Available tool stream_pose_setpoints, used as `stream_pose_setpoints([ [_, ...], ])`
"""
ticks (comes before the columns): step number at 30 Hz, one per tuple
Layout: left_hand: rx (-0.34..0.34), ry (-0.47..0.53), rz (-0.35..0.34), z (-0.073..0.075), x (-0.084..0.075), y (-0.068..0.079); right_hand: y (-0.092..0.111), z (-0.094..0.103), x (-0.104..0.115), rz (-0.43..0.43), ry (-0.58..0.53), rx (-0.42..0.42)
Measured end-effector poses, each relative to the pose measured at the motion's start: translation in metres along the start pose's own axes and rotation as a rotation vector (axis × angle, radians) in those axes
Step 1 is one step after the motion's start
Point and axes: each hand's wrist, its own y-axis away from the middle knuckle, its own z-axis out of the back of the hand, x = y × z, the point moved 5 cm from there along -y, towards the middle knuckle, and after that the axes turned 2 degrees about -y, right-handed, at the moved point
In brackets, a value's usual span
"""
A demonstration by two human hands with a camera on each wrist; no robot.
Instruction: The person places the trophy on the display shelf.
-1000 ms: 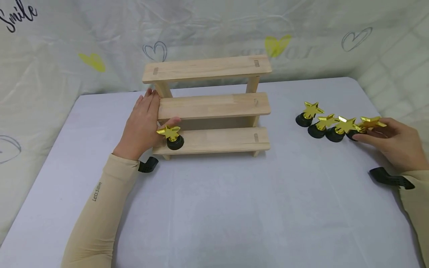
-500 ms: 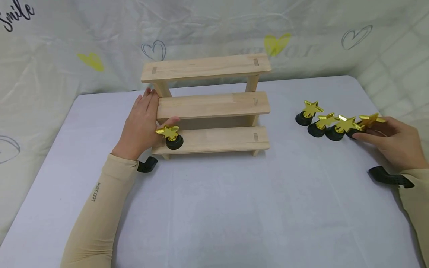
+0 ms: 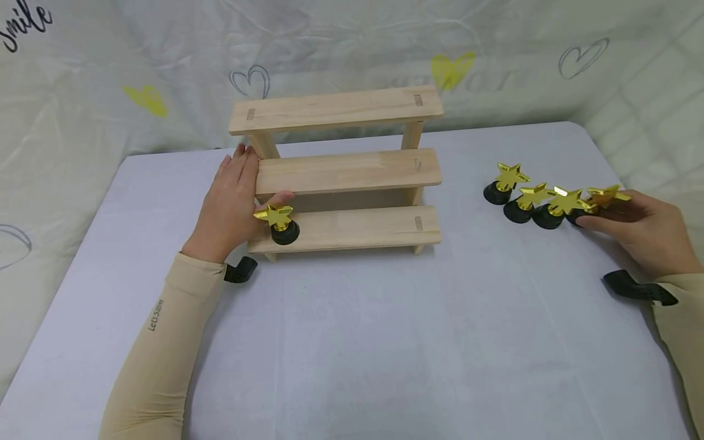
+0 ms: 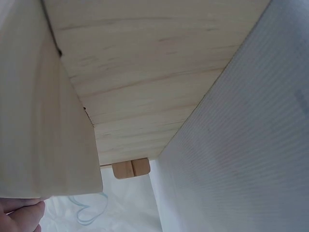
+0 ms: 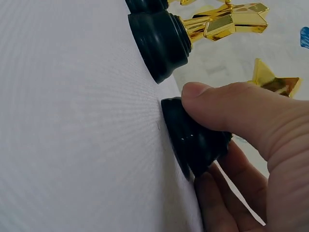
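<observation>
A three-tier wooden display stand [image 3: 348,170] stands on the white-covered table. My left hand [image 3: 227,205] rests along its left side, fingers straight and together, thumb reaching over the bottom tier. On that tier's left end sits a gold star trophy [image 3: 284,233] with a black base, partly in front of the thumb. In the left wrist view the stand's bare wood [image 4: 145,72] fills much of the picture, with fingertips at the lower left. On the right, my right hand [image 3: 649,229] pinches the base of another star trophy [image 5: 193,137], which stands at the table surface.
Three more star trophies stand close to the right hand: one farther back [image 3: 497,193], one in the middle [image 3: 519,211] and one nearer [image 3: 548,216]. A white cloth backdrop with printed hearts [image 3: 453,70] hangs behind the table [image 3: 385,342].
The head view has shifted slightly. Both hands, the stand and the trophies keep their places relative to each other.
</observation>
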Motion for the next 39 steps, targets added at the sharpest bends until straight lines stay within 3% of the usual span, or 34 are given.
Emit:
stream_pose_setpoints([
  [18,-0.008,0.006,-0.013,-0.002,0.002,0.0,0.002,0.004,0.001,0.01,-0.146,-0.056],
  [25,-0.028,-0.002,-0.029,0.0,0.002,0.0,0.0,0.004,0.002,0.007,-0.088,-0.067],
  [39,-0.02,0.014,-0.022,-0.001,0.001,0.0,0.002,0.011,0.011,0.033,-0.149,-0.099],
])
